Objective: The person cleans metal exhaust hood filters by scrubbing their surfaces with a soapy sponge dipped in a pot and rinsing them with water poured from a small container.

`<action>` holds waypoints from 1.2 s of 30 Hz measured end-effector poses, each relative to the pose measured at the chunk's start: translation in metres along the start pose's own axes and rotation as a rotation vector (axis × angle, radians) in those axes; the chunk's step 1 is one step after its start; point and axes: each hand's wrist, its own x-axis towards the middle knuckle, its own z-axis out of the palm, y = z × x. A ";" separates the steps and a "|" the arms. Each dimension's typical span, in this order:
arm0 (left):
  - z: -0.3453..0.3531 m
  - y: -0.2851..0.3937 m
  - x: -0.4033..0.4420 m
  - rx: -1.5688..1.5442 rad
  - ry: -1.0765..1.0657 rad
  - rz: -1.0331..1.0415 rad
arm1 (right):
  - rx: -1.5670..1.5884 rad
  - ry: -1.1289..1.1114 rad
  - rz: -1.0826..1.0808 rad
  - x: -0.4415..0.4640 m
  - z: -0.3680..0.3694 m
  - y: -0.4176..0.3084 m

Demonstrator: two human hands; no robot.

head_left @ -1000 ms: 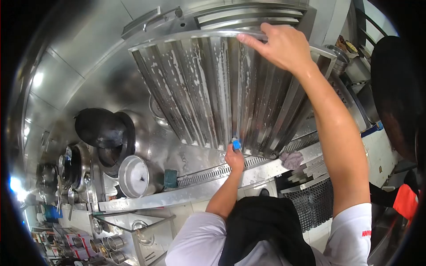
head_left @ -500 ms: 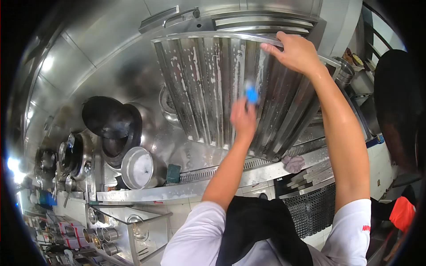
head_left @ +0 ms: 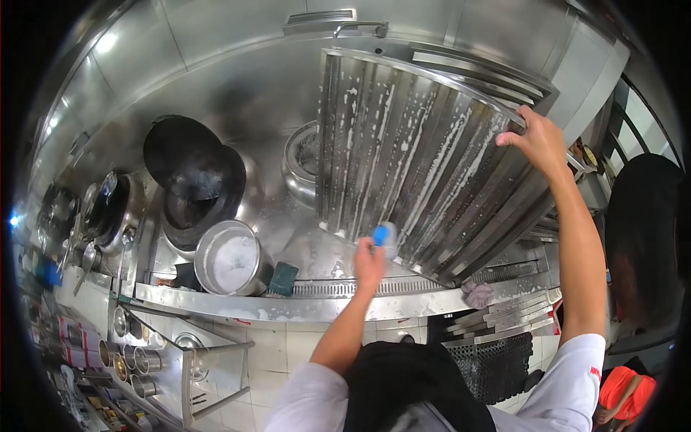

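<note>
A large ribbed metal hood filter, streaked with white suds, stands tilted on the steel counter. My right hand grips its upper right edge, thumb on the near face. Low on the filter, by its bottom edge, my left hand is closed around a small blue-handled brush. The brush's pale head is blurred, so whether it touches the ribs I cannot tell. A steel pot with white suds inside sits to the left, next to a dark green scouring pad.
Black woks rest at the left, and a round steel pot stands behind the filter. A drain grate runs along the counter's front, with a crumpled cloth on the edge. Another person's orange clothing shows lower right.
My left hand and the brush have moved down the filter to its lower edge. The view has shifted, and the filter appears farther right with my right hand still on it.
</note>
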 end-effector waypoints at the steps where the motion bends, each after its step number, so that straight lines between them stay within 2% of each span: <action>1: -0.036 0.003 0.017 0.039 0.051 -0.057 | -0.012 0.010 -0.002 0.000 -0.001 -0.001; 2: -0.081 0.021 0.034 0.090 0.159 -0.011 | -0.029 0.020 0.003 -0.003 -0.002 0.000; 3: -0.130 0.002 0.056 0.217 0.175 -0.082 | -0.037 0.031 0.020 -0.005 0.000 0.003; 4: -0.176 0.032 0.075 0.396 0.308 0.202 | -0.036 0.085 -0.037 -0.004 0.007 0.006; 5: -0.218 0.012 0.094 0.524 0.298 0.271 | -0.039 0.140 -0.089 -0.003 0.010 0.008; 6: -0.254 0.012 0.107 0.717 0.202 0.070 | -0.051 0.067 -0.036 0.001 0.009 -0.001; 7: -0.300 -0.103 0.122 0.971 0.297 0.440 | -0.025 0.043 -0.061 0.006 0.012 -0.006; 9: -0.311 0.000 0.130 0.966 -0.096 -0.423 | 0.000 0.164 -0.165 0.014 0.023 -0.022; 11: -0.345 -0.115 0.138 1.027 -0.350 -0.368 | 0.000 0.191 -0.228 0.025 0.030 -0.042; 12: -0.352 -0.145 0.132 1.176 -0.507 -0.246 | 0.026 0.205 -0.245 0.028 0.035 -0.052; 13: -0.345 -0.138 0.132 1.122 -0.546 -0.487 | 0.058 0.195 -0.248 0.031 0.040 -0.063; 14: -0.366 -0.208 0.147 0.937 -0.596 -0.472 | 0.082 0.189 -0.254 0.033 0.040 -0.070; 15: -0.361 -0.188 0.153 0.958 -0.630 -0.512 | 0.088 0.195 -0.252 0.033 0.036 -0.071; 17: -0.340 -0.116 0.149 0.983 -0.646 -0.554 | 0.117 0.002 -0.287 0.035 0.026 -0.072; 19: -0.308 -0.037 0.137 0.850 0.170 -0.186 | 0.121 -0.035 -0.229 0.036 0.020 -0.072; 21: -0.272 0.024 0.136 0.544 0.336 0.274 | 0.111 -0.115 -0.208 0.033 0.023 -0.071; 24: -0.155 0.165 0.124 0.154 0.269 0.312 | 0.133 -0.138 -0.213 0.037 0.022 -0.073; 25: -0.117 0.175 0.131 0.070 0.244 0.408 | 0.193 -0.108 -0.188 0.038 0.028 -0.072; 26: -0.082 0.213 0.125 0.122 0.233 0.481 | 0.191 -0.107 -0.193 0.037 0.029 -0.073; 28: -0.013 0.245 0.143 0.062 0.246 0.790 | 0.244 -0.095 -0.171 0.031 0.024 -0.076; 29: 0.009 0.252 0.153 0.033 0.226 0.801 | 0.246 -0.131 -0.157 0.028 0.017 -0.078; 32: 0.057 0.252 0.173 0.184 0.440 0.930 | 0.272 -0.113 -0.173 0.019 0.009 -0.074; 34: 0.059 0.237 0.161 0.128 0.446 0.966 | 0.270 -0.072 -0.146 0.011 0.019 -0.069; 36: 0.060 0.216 0.139 0.116 0.413 0.918 | 0.226 -0.028 -0.250 0.013 0.022 -0.064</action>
